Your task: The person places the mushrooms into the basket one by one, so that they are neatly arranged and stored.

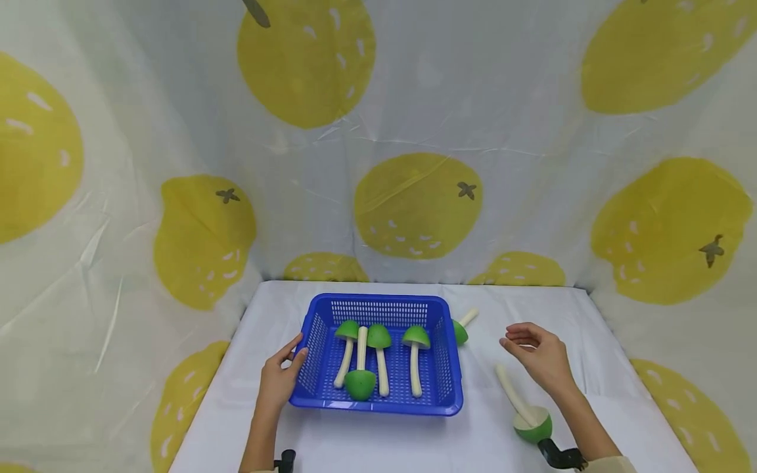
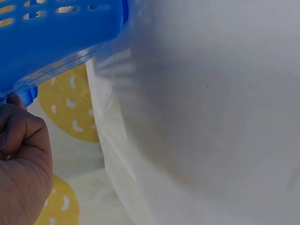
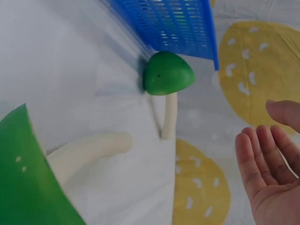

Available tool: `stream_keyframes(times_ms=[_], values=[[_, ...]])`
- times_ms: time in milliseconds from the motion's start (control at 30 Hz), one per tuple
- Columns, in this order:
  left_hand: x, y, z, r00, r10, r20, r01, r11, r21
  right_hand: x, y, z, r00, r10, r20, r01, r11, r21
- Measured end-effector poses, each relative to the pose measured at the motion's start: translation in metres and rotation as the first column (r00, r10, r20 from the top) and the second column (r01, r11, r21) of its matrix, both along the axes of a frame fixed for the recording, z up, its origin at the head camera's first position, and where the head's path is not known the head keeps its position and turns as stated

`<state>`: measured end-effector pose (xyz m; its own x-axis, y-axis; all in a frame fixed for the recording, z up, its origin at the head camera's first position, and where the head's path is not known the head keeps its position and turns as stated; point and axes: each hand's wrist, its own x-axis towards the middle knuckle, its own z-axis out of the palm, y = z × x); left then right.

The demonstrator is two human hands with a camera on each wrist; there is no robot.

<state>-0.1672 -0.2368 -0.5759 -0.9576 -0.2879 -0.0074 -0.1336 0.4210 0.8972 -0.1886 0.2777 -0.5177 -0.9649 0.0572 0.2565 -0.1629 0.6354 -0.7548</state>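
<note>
A blue plastic basket (image 1: pixel 378 407) with perforated walls stands on the table and holds several toy mushrooms with green caps and pale stems, among them an upside-down mushroom (image 1: pixel 360 383). My left hand (image 1: pixel 279 378) grips the basket's left rim, thumb on the inner side; the left wrist view shows its fingers (image 2: pixel 29 129) curled at the edge. To the right of the basket, my right hand (image 1: pixel 539 358) hovers with nothing in it, fingers loosely bent. Below it lies a mushroom (image 1: pixel 533 426), cap toward me. Another mushroom (image 3: pixel 168 75) lies right beside the basket's right wall.
A white cloth (image 1: pixel 485 453) covers the table. Behind and at both sides hangs a pale curtain (image 1: pixel 426 125) printed with yellow lemons. Each wrist wears a black strap mount (image 1: pixel 560 454).
</note>
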Motion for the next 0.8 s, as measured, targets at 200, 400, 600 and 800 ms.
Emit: stream_keyframes(times_ms=[200,400,600,800], values=[[0.003,0.000,-0.002,1.000,0.019,0.014,-0.019,0.999,-0.035,0.010,0.013,-0.009,0.999,-0.018,0.040,0.018,1.000,-0.004],[0.010,0.002,-0.005,0.999,0.010,0.049,-0.010,1.000,-0.008,0.020,0.022,-0.020,0.996,-0.046,0.081,0.044,0.999,0.030],[0.001,0.005,0.002,1.000,0.007,-0.003,-0.007,1.000,-0.020,0.015,0.027,-0.023,0.993,-0.084,0.086,0.080,0.996,0.049],[-0.002,0.003,0.002,1.000,0.017,0.016,-0.016,1.000,-0.027,0.012,0.028,-0.028,0.987,-0.091,0.132,0.083,0.995,0.062]])
